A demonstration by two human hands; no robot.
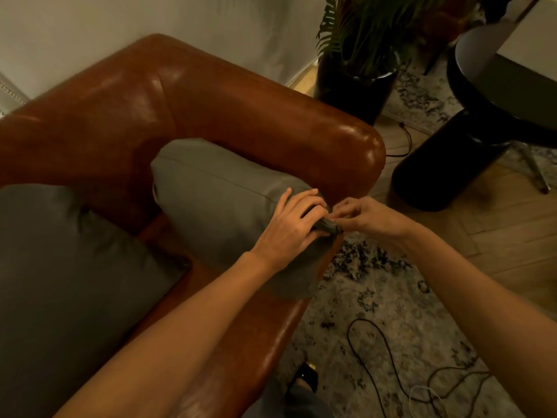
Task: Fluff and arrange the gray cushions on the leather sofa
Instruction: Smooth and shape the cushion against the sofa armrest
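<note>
A gray cushion leans against the right armrest of the brown leather sofa. My left hand lies over its near top corner, fingers curled round the bunched fabric. My right hand pinches the tip of that same corner from the right. A second, larger gray cushion sits on the sofa seat at the left, against the backrest.
A potted palm in a black pot stands behind the armrest. A dark round stool or table base stands to the right on the wood floor. A black cable loops over the patterned rug.
</note>
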